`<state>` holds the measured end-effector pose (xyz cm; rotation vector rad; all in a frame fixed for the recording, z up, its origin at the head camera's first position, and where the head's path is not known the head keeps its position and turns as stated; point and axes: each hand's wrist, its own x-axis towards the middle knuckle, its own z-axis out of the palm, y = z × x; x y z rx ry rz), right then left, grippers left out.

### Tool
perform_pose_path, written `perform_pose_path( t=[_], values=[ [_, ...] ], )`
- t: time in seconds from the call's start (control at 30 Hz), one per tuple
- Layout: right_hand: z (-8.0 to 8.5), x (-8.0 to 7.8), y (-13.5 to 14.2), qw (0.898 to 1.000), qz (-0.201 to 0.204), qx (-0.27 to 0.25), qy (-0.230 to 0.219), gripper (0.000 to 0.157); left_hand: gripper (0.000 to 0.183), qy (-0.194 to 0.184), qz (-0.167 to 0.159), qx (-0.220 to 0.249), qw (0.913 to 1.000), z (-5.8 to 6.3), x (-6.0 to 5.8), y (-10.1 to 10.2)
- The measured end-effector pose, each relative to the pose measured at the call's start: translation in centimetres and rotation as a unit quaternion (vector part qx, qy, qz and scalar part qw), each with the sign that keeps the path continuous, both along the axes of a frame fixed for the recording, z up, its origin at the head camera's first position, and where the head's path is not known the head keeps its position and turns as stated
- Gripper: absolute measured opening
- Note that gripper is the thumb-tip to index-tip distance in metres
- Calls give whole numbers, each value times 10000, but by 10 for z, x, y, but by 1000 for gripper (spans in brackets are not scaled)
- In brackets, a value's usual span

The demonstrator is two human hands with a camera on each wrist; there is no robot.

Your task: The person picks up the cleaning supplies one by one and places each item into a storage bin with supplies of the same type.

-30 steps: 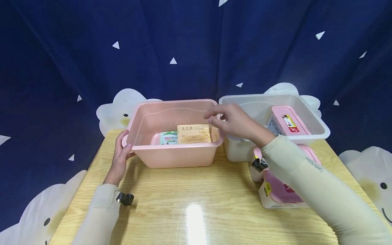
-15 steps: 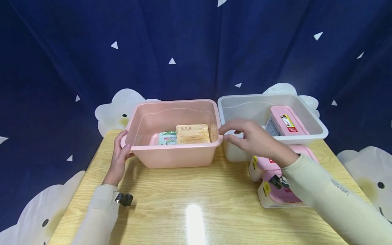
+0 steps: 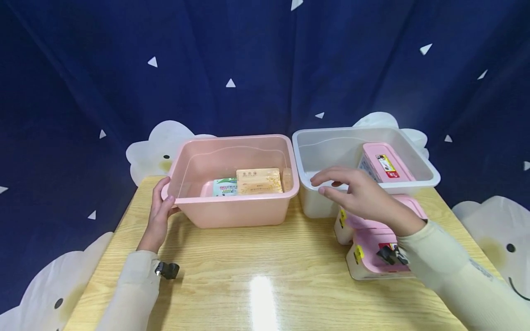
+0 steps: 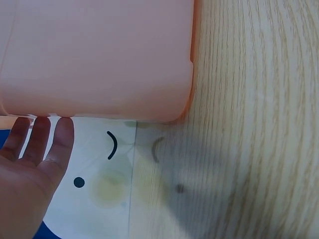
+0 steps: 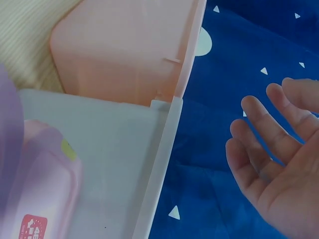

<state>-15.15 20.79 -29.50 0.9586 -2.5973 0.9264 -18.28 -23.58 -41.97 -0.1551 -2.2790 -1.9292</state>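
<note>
A pink plastic storage bin (image 3: 233, 212) stands on the table, holding a green-and-white packet (image 3: 225, 187) and a tan packet (image 3: 258, 181). At its left end my left hand (image 3: 157, 218) grips the rim, thumb near the front corner. In the left wrist view, fingertips (image 4: 63, 130) meet the bin's outer wall. Over the front rim of a white bin (image 3: 320, 204) hovers my right hand (image 3: 362, 195), fingers loosely bent and holding nothing. Inside the white bin lies a pink-lidded box (image 3: 389, 163).
Two more pink-lidded boxes, a back one (image 3: 410, 204) and a front one (image 3: 370, 257), sit before the white bin. The wooden table (image 3: 215, 276) reaches a dark blue curtain (image 3: 256, 55) behind. Both bins stand side by side, rims close together.
My right hand has moved right and slightly down, from over the pink bin's right end to the white bin's front rim. My left hand stays on the pink bin.
</note>
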Motion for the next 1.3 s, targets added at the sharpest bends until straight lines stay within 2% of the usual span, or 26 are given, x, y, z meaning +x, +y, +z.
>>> perform_pose_path(
  t=[0.3, 0.5, 0.57, 0.63, 0.7, 0.73, 0.83, 0.9, 0.97, 1.07, 1.2, 1.3],
  values=[
    [-1, 0, 4, 9999, -98, 23, 30, 19, 51, -36, 12, -104, 9999, -3, -1, -6],
    [-1, 1, 10, 9999, -143, 33, 36, 19, 52, -5, -90, -300, 9995, -1, -3, -10],
    [0, 1, 12, 9999, -146, 4, 24, 20, 52, -10, -121, -537, 9985, 1, -3, -10],
    [0, 2, 15, 9999, -144, -21, 2, 20, 53, 118, -1, -996, 9950, 4, 0, -10],
    [0, 2, 16, 9999, -153, -8, -33, 20, 55, 476, 366, -1707, 9835, 6, 3, -11],
    [0, 3, 17, 9999, -166, 17, -39, 20, 57, 710, 623, -2108, 9730, 8, 5, -11],
    [0, 4, 19, 9998, -200, 77, -40, 20, 64, 1482, 1446, -3010, 9309, 12, 9, -12],
    [1, 5, 21, 9996, -248, 124, 4, 20, 67, 1894, 1731, -3346, 9068, 17, 10, -10],
    [1, 7, 23, 9995, -261, 152, 54, 21, 68, 2210, 1773, -3503, 8928, 22, 11, -5],
    [0, 9, 26, 9996, -235, 144, 88, 21, 64, 2580, 1618, -3716, 8770, 34, 14, 6],
    [-1, 8, 28, 9997, -165, 100, 161, 21, 62, 2944, 1267, -3974, 8599, 50, 23, 26],
    [-2, 9, 31, 9996, -176, 101, 216, 21, 60, 3167, 1036, -4079, 8500, 60, 30, 42]
  ],
)
